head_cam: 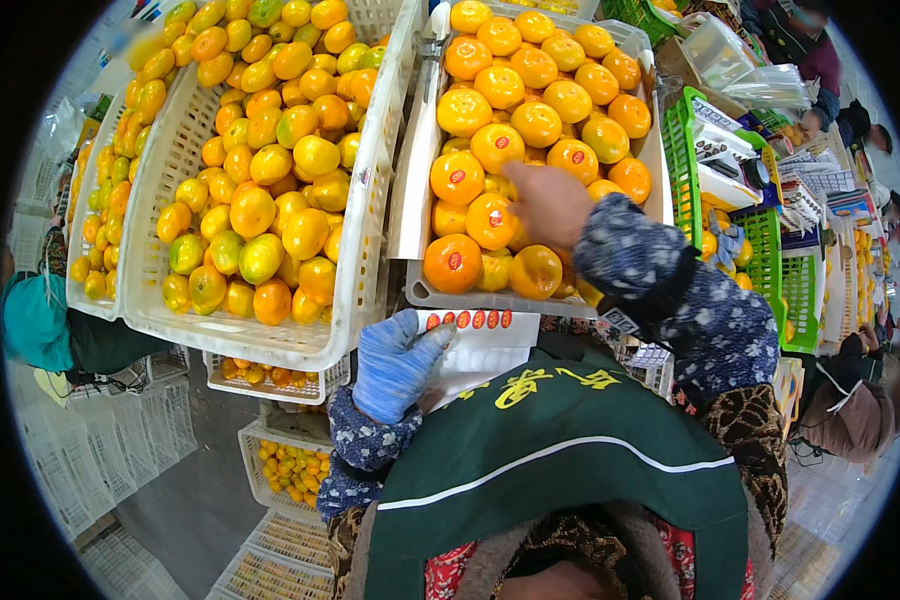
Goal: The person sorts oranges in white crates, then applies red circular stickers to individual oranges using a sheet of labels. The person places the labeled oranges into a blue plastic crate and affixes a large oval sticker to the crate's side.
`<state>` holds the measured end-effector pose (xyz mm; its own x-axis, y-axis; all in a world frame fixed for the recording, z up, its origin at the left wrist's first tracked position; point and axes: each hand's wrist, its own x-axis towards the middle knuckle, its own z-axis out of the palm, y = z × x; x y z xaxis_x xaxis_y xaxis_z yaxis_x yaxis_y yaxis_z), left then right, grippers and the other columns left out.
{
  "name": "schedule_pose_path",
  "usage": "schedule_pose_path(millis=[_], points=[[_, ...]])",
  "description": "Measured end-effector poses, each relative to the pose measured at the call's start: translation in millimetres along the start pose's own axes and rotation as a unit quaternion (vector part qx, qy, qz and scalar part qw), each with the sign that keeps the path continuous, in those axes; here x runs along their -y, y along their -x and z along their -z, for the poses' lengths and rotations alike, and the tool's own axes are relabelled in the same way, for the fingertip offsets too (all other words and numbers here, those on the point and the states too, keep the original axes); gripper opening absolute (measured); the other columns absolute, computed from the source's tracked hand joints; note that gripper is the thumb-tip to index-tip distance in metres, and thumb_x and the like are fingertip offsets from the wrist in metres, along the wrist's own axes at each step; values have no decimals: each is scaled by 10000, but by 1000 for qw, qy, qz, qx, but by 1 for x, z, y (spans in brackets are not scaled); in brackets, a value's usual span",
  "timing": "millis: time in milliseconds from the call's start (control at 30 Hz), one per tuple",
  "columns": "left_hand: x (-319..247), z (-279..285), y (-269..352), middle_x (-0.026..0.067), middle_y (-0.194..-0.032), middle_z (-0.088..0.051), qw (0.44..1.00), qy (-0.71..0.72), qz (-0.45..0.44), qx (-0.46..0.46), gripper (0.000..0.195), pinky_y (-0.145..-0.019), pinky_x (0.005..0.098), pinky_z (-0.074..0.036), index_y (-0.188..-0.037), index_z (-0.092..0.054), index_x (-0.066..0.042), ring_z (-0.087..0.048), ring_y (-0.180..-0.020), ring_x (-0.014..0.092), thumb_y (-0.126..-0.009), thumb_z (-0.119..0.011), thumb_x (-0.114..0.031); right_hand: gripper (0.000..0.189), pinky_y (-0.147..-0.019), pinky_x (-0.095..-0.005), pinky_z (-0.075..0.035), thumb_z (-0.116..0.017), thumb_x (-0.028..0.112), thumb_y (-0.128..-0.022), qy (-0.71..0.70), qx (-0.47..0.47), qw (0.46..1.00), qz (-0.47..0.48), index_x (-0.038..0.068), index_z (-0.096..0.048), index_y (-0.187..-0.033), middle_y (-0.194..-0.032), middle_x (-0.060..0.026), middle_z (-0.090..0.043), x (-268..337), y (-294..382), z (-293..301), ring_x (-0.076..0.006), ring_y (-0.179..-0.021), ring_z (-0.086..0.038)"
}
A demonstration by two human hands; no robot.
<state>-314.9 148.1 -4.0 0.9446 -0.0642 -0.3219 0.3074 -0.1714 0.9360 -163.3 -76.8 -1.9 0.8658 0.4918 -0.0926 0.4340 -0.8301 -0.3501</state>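
My left hand, in a blue knit glove, pinches a white sheet of red oval stickers at its left edge. A row of several stickers runs along the sheet's top. My bare right hand is over a crate of orange citrus fruit, its index finger by a stickered fruit. The other fingers are curled and partly hidden, so whether they hold anything cannot be told. Red stickers also mark the fruit at front left and a fruit right of my finger. Many farther fruits bear none.
A large white perforated crate of loose yellow-green and orange fruit stands close on the left. Green baskets with packaging and fruit line the right. Smaller crates sit below left. A person in a teal garment is at far left; others are at right.
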Motion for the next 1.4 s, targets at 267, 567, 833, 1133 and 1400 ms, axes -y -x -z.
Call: schedule_pose_path(millis=[267,567,833,1133,1400], points=[[10,1,-2,94,-764,-682,999,48,25,-2,150,-609,246,-489,-900,-667,49,-601,-679,90,-837,-674,-87,209,-685,-413,-483,-618,106,-748,-40,60,995,69,30,-528,-921,-814,-153,-602,1,78,-21,-340,-798,-600],[0,-8,-10,92,-823,-699,999,25,17,37,133,-663,229,-506,-929,-668,36,-628,-733,97,-836,-672,-59,469,-769,-362,-448,-567,179,-768,169,-60,979,95,48,-483,-1211,-1140,-114,-510,-4,85,-6,-263,-972,-532],[7,-9,-9,85,-846,-696,999,42,12,25,134,-692,231,-500,-943,-663,35,-618,-752,90,-841,-669,-51,330,-755,-322,-382,-599,165,-728,200,-39,941,271,86,-521,-1039,-939,-38,-503,-18,73,-26,-194,-919,-507],[-2,-9,-1,64,-803,-694,997,67,-9,-45,129,-641,217,-484,-921,-665,27,-602,-702,71,-827,-697,-56,413,-810,-380,-364,-668,164,-677,147,30,948,282,125,-513,-1057,-951,-34,-509,-29,66,-15,-204,-906,-525],[9,-10,9,60,-781,-681,996,43,-15,-72,143,-625,227,-476,-918,-676,29,-582,-694,71,-832,-693,-83,299,-839,-388,-379,-612,144,-754,250,-31,921,299,87,-521,-1033,-935,-44,-531,-22,70,-22,-198,-900,-546]])
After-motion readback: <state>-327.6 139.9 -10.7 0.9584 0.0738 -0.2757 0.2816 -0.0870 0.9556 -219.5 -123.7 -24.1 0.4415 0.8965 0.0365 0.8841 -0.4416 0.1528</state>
